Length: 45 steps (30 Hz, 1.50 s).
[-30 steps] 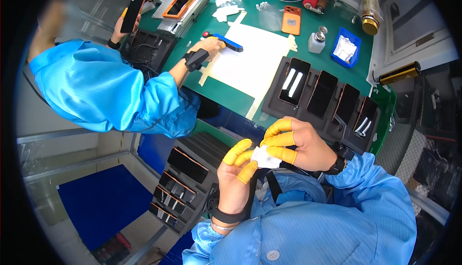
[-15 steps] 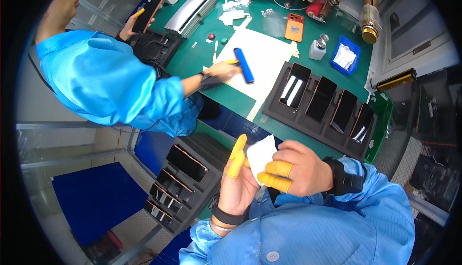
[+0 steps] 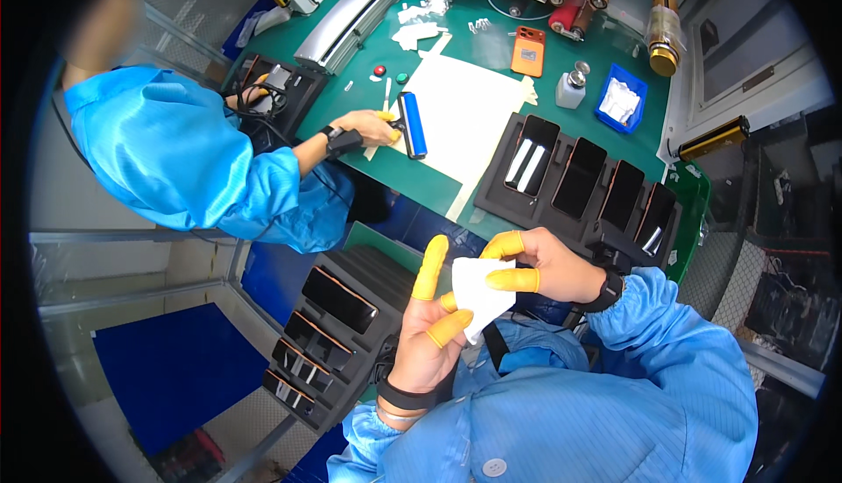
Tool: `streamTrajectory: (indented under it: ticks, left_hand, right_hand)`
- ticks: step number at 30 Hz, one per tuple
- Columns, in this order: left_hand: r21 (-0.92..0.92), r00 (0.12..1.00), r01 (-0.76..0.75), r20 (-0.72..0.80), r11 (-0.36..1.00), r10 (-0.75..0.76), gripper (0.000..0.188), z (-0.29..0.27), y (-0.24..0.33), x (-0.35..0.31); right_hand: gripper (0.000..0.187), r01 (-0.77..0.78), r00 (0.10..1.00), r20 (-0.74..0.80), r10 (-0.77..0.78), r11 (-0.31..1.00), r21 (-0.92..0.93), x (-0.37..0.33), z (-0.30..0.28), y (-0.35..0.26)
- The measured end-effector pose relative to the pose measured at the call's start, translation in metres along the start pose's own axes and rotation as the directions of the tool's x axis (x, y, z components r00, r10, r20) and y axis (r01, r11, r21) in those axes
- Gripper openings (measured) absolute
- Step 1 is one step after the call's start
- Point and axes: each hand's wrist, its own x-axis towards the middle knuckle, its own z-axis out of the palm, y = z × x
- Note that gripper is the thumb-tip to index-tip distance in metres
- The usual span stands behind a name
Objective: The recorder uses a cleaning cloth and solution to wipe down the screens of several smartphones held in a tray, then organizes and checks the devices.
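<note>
A white folded wipe is held in front of my chest between my two hands. My left hand has it against the thumb and a finger partly hidden behind it, while another finger points upward. On the wipe's upper right, my right hand pinches it between fingers. Yellow finger cots cover several fingertips of both hands. Beyond my right hand, a dark grey tray holds several phones, including one with two white strips on its screen.
To the left, a co-worker's hand holds a blue roller over a white sheet on the green table. An orange phone, pump bottle and blue bin stand farther back. Stacked trays with phones are at lower left.
My right hand has opened its grip position upward and now pinches the wipe's top; my left thumb has come onto it. The co-worker's roller has moved left, and their other hand has lowered.
</note>
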Motion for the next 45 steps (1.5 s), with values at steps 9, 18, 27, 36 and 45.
streamTrajectory:
  ticks: [9,18,27,36,45]
  left_hand:
    - [0.332,0.989,-0.070,-0.098,0.941,0.108,0.077,0.004,-0.003,-0.004]
    - [-0.160,0.959,0.175,-0.194,0.971,-0.205,0.050,-0.028,-0.007,-0.008]
    - [0.103,0.965,0.054,-0.262,0.993,-0.025,0.036,-0.026,-0.007,-0.011]
    - [0.039,0.992,-0.047,-0.116,0.998,0.052,0.042,-0.016,-0.007,-0.010]
    - [0.364,0.982,-0.019,-0.168,0.931,0.086,0.048,-0.018,-0.009,-0.008]
  right_hand:
    - [0.018,0.185,0.966,-0.189,-0.177,0.982,0.026,-0.002,0.015,-0.026]
    - [0.025,0.631,0.716,0.225,-0.661,0.473,-0.615,0.005,0.024,-0.034]
    - [0.021,0.521,0.816,0.169,-0.553,0.576,-0.629,-0.013,0.032,-0.017]
    - [0.023,0.352,0.874,-0.013,-0.486,0.651,-0.672,-0.009,0.027,-0.011]
    - [0.036,0.265,0.874,-0.068,-0.481,0.588,-0.764,0.000,0.019,-0.024]
